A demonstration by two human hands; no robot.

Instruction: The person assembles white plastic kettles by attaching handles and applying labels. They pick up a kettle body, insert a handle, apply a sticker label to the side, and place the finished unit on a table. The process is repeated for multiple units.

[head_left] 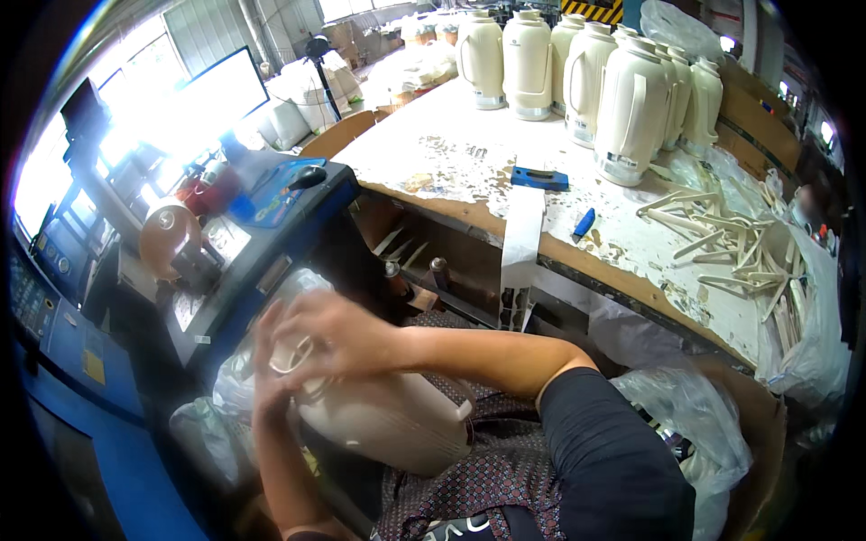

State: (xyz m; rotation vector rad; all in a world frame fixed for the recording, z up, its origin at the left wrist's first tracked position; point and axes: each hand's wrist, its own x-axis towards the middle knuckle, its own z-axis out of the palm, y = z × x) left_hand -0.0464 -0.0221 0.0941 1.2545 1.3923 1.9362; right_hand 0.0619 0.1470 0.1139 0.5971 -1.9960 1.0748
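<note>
A cream vacuum flask (388,424) lies tilted across my lap, its top end up and to the left. My left hand (271,383) wraps round the side of that top end. Over the top, my right hand (334,334) is closed with bent fingers, smeared by motion. Between the two hands shows a small pale ring-shaped part (290,354); whether it is fixed to the flask I cannot tell. The flask's handle (465,406) points up and to the right, away from my hands.
Several cream flasks (622,113) stand on the worn white table (433,171). A blue label holder (539,178) with a hanging strip (521,243), a blue cutter (585,224) and loose pale handles (749,243) lie there too. Left is a blue-edged bench (298,216); plastic bags (695,424) sit right.
</note>
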